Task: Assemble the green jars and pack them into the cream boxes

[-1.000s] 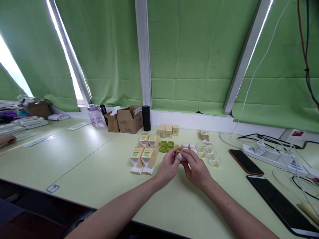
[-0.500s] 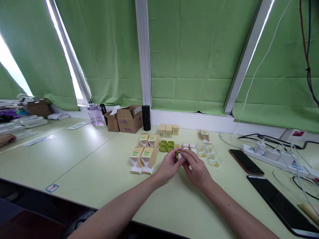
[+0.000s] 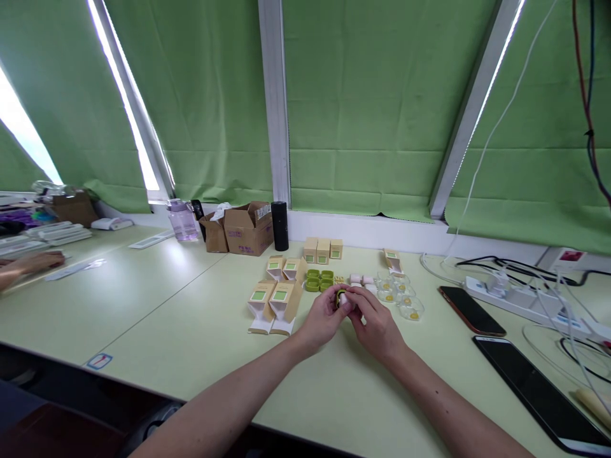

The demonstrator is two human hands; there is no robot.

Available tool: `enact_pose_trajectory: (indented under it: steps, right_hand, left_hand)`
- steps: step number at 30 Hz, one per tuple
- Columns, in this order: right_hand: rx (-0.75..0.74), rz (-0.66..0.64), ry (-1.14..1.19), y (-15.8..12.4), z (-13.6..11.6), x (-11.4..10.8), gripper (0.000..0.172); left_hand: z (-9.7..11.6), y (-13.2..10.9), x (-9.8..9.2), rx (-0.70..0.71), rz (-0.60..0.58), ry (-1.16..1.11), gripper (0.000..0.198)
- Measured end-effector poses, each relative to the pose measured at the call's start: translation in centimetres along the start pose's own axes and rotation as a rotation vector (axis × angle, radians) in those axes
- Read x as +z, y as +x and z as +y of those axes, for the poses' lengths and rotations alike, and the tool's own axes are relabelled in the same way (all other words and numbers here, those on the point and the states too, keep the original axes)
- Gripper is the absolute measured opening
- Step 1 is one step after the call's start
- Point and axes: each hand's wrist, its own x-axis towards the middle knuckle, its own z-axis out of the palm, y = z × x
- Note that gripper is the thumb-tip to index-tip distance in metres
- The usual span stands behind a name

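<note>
My left hand (image 3: 324, 321) is closed round a small green holder with a dark opening (image 3: 339, 298), held just above the table. Against that opening, a small whitish-pink piece (image 3: 344, 301) sits between the fingertips of my right hand (image 3: 377, 324); the fingers partly hide both parts. Just beyond my hands stand several green square holders (image 3: 312, 284), a few tiny yellow pieces (image 3: 338, 280) and several pinkish-white cylinders (image 3: 367, 280). Several clear shallow cups with yellow spots (image 3: 411, 309) lie to the right of them.
Open kraft boxes (image 3: 259, 299) stand left of my hands, closed ones (image 3: 323, 251) behind. Farther back are a cardboard carton (image 3: 248, 229), a black bottle (image 3: 280, 226) and a purple jug (image 3: 182, 221). Phones (image 3: 470, 310) and a power strip (image 3: 525, 304) lie right. Another person's hand (image 3: 41, 261) is far left.
My hands stay almost in place, still holding the green holder and whitish piece together. The other person's hand at far left has reached further right.
</note>
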Motion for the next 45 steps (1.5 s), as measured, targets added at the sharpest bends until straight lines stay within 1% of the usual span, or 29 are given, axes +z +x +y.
enact_pose_trajectory:
  steps: [8,16,29,37,40,45]
  right_hand:
    - [-0.011,0.01,-0.008,0.06,-0.03,-0.07,0.036]
    - [-0.003,0.014,-0.022,0.07,-0.03,0.02,0.035]
    - [-0.012,0.001,-0.035,0.25,-0.17,-0.05,0.034]
    - [-0.013,-0.004,-0.045,0.11,-0.03,0.17,0.034]
    - [-0.02,-0.008,-0.058,0.17,-0.09,0.15,0.034]
    - [-0.009,-0.029,-0.062,0.24,-0.15,0.07,0.032]
  left_hand:
    - [-0.21,0.15,-0.07,0.005,-0.004,0.008,0.052]
    - [-0.19,0.2,0.03,0.01,-0.003,0.029,0.058]
    - [-0.41,0.24,-0.07,0.021,0.002,0.049,0.054]
    - [-0.66,0.29,-0.14,0.024,0.019,0.09,0.059]
    - [-0.55,0.28,-0.12,0.024,0.018,0.104,0.057]
    - [-0.65,0.31,-0.06,0.025,0.016,0.047,0.056]
